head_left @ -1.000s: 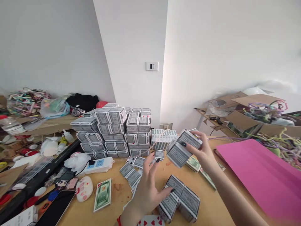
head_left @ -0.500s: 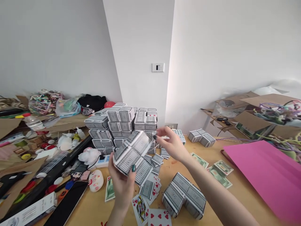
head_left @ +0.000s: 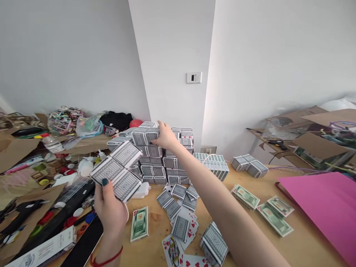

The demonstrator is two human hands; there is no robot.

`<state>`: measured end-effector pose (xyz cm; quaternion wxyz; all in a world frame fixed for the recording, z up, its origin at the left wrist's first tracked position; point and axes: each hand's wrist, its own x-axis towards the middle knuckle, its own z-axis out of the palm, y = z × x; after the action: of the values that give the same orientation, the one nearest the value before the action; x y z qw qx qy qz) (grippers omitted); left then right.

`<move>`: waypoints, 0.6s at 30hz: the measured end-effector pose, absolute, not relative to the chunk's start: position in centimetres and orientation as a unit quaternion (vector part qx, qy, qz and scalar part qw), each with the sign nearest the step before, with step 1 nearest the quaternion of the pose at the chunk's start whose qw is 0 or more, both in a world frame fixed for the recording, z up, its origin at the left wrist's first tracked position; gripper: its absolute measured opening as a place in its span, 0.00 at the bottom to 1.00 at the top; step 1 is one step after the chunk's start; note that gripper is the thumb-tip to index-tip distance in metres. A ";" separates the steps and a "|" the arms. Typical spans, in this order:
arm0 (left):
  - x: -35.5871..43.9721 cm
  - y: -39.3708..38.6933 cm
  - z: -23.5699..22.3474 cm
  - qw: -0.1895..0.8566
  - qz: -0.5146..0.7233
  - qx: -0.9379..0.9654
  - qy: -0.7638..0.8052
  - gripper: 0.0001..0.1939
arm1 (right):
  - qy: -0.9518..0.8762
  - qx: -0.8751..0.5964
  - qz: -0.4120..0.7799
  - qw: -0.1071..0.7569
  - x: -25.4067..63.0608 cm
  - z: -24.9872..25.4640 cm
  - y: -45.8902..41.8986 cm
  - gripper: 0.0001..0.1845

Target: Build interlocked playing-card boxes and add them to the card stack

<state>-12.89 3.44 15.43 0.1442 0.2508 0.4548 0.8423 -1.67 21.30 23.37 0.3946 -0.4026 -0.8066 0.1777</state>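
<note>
Left hand (head_left: 109, 207), red cord (head_left: 108, 260) at the wrist: closed around the lower edge of a card block (head_left: 121, 168), thumb with dark nail pressed on the patterned face, the other fingers mostly hidden behind. The card block lies directly above this hand, tilted and raised off the table (head_left: 154, 252), its grey-and-white backs facing the camera. Right hand (head_left: 166, 137): partly open, thumb and fingers at the right end of an upper block in the stack (head_left: 152, 170); whether it grips that block cannot be told.

Beyond the held block, the stack rises in several tiers. Nearer the camera, between the forearms, are loose playing cards (head_left: 180, 227), some face up with red hearts; left of them lies a green pack (head_left: 139, 223). A lower block (head_left: 213, 243) sits partly hidden by the right forearm. To the right of the stack stands a row of green-edged packs (head_left: 214, 165), then a far block (head_left: 249, 165). In front of these lie green bundles (head_left: 246, 196), and at the right edge a magenta sheet (head_left: 319, 215).
</note>
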 end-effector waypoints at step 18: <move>-20.9 17.0 27.8 0.471 0.690 0.310 0.454 0.06 | -0.440 -0.095 0.717 0.533 9.2 26.4 20.4 0.18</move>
<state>-20.90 16.96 27.83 0.4713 0.3098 0.4535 0.6901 9.23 20.45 26.39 0.5326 -0.0947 -0.4401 0.7167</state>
